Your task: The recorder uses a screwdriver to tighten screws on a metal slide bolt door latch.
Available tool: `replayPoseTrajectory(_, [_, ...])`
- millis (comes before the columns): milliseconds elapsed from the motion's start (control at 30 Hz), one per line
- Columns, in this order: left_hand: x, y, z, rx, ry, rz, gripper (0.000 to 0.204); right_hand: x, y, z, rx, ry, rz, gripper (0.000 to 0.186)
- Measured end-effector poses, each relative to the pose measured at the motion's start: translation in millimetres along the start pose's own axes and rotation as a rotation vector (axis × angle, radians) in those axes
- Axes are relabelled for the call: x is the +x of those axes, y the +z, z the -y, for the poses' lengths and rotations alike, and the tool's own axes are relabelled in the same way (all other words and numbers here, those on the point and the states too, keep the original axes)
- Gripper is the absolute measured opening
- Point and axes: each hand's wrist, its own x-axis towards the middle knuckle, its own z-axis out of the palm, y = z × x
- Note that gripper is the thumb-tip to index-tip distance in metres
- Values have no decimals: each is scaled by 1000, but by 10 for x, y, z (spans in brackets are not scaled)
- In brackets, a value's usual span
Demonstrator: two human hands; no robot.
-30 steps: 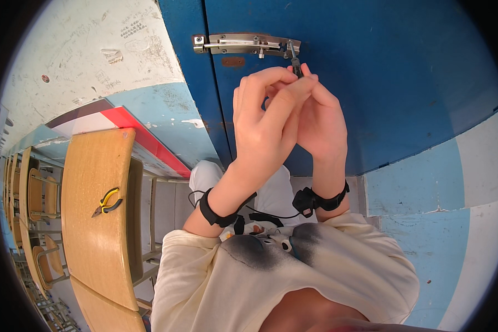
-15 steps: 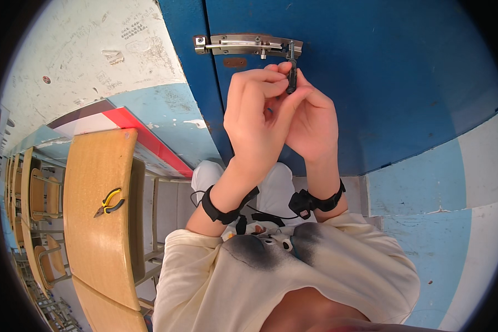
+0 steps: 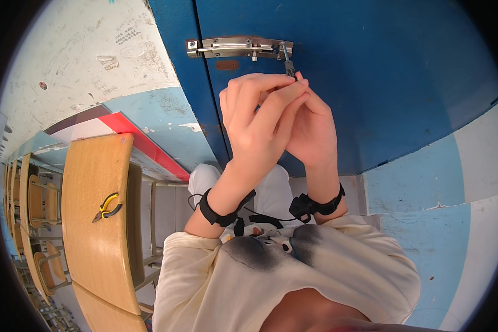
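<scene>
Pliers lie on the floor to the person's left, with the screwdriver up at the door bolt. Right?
Not the floor: the head view shows the pliers on the wooden desk, to the person's left. The screwdriver is at the door bolt, as you say.

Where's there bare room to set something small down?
On the wooden desk at left: beyond the yellow-and-black pliers, toward the red stripe, and nearer, down to the desktop seam. Crowded: right end of the latch, where screwdriver, left hand and right hand cluster.
</scene>
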Motion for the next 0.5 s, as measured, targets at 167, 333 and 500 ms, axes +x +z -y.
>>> replayPoseTrajectory(167, [-28,51,7,-113,-135,-58,28,15,-52,-29,16,9,56,28])
replayPoseTrajectory(333, [-13,-17,-2,-56,-130,-33,25,18,29,-42,97,15,83,31])
replayPoseTrajectory(500, [49,-59,52,22,34,-2,24,21,41,-51,-19,24,79,33])
